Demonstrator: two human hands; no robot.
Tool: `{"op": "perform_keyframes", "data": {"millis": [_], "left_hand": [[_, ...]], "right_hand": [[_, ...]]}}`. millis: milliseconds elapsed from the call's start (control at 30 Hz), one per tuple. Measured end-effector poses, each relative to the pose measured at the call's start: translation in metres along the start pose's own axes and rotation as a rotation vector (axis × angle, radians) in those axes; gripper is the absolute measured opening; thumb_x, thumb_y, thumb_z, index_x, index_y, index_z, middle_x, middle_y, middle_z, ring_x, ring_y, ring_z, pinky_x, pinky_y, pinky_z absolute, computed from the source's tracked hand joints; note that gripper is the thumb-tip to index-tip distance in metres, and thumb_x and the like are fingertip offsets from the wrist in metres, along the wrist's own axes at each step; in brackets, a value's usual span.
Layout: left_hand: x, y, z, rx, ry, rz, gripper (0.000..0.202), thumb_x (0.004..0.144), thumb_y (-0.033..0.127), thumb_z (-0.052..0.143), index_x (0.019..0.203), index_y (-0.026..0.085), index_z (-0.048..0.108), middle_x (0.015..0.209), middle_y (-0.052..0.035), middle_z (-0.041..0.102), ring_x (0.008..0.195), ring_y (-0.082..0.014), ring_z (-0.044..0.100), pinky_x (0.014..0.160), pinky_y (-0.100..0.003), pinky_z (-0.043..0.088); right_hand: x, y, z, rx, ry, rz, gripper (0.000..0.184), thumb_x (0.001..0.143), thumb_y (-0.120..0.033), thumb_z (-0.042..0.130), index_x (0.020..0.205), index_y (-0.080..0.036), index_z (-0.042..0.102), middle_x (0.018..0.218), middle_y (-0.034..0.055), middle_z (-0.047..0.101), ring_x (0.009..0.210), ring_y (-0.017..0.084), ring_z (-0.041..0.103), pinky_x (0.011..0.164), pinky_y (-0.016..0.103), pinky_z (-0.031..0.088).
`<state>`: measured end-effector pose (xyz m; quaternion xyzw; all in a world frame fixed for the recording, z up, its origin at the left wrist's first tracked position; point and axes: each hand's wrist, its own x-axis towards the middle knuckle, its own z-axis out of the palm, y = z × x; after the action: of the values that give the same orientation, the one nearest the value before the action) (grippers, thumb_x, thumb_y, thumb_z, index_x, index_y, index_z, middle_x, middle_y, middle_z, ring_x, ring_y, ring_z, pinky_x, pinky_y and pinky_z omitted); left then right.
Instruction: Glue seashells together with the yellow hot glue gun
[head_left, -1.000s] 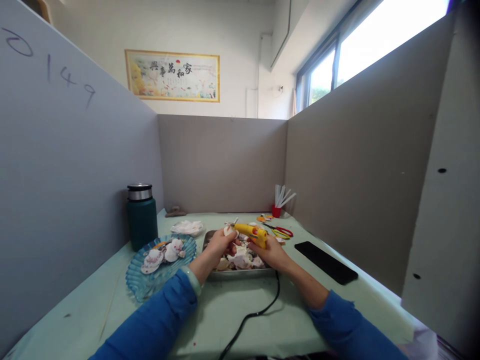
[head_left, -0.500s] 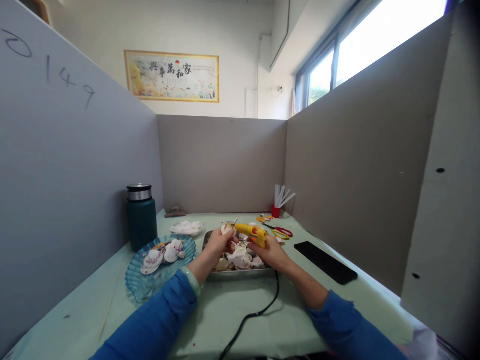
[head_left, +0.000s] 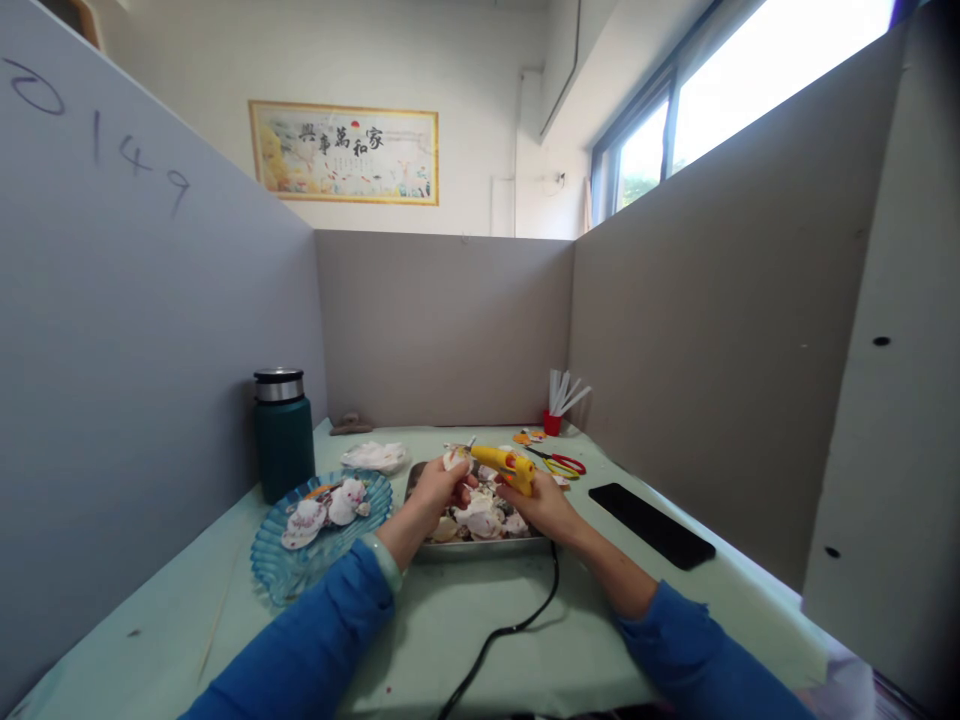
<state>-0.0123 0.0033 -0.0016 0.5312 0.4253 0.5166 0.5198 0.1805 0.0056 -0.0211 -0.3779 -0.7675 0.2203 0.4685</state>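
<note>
My left hand (head_left: pixel 433 492) is closed around a small pale shell (head_left: pixel 454 459), held above a metal tray (head_left: pixel 480 546) heaped with several shells. My right hand (head_left: pixel 545 504) grips a yellow glue gun (head_left: pixel 504 465). Its nozzle points left and meets the shell in my left hand. The gun's black cord (head_left: pixel 517 625) runs back over the table toward me. Both sleeves are blue.
A blue glass plate (head_left: pixel 281 565) with shells lies left of the tray, a dark green flask (head_left: pixel 283 432) behind it. White tissue (head_left: pixel 373 456), red-handled scissors (head_left: pixel 562 463), a red cup of white sticks (head_left: pixel 553 420) and a black phone (head_left: pixel 649 525) lie around. Grey partitions enclose the table.
None of note: both hands hold their pose, with the glue gun's nozzle staying at the shell.
</note>
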Motion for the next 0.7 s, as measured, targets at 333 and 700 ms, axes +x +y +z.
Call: {"op": "perform_keyframes", "data": {"millis": [333,700], "left_hand": [[-0.0020,0.0002,0.0014,0.008,-0.054,-0.011,0.037,0.071,0.048,0.070,0.077,0.016,0.053,0.045,0.0039,0.054,0.035,-0.0073,0.046,0.040,-0.019,0.036],[-0.0018,0.0007,0.0026,0.004,-0.053,-0.019,0.032,0.073,0.042,0.069,0.081,0.016,0.052,0.054,0.0027,0.059,0.035,-0.0066,0.048,0.038,-0.019,0.036]], "right_hand": [[-0.0013,-0.0021,-0.0008,-0.002,-0.018,-0.001,0.029,0.079,-0.038,0.061,0.090,-0.012,0.069,0.078,0.0037,0.066,0.070,0.017,0.059,0.064,0.026,0.047],[-0.0020,-0.0055,-0.0014,-0.004,-0.022,-0.009,0.030,0.079,-0.039,0.061,0.092,-0.013,0.069,0.079,0.0044,0.067,0.072,0.018,0.060,0.066,0.027,0.048]]}}
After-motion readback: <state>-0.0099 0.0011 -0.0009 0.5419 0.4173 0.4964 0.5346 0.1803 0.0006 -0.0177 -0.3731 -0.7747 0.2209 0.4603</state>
